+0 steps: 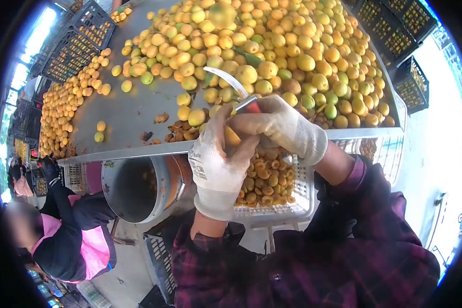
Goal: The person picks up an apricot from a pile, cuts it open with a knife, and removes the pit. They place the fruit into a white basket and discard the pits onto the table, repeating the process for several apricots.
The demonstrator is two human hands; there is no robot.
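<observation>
Both of my hands wear white gloves with the fingertips bare or stained, and they meet over the table's near edge. My left hand (216, 156) is closed around a yellow apricot (232, 137), largely covered by fingers. My right hand (285, 126) grips a small curved knife (226, 78) by its red handle; the blade points up and left, away from the fruit. Right-hand fingers press close to the apricot, and whether they touch it is hidden. Beyond the hands lies a large heap of apricots (303, 61), yellow with some green ones.
The metal table (123, 115) has a raised near rim. Below it stand a white crate (305, 192) of halved apricots (267, 182) and a metal bucket (131, 190). Black crates (77, 43) stand at both sides. A person in black and pink (74, 231) sits at left.
</observation>
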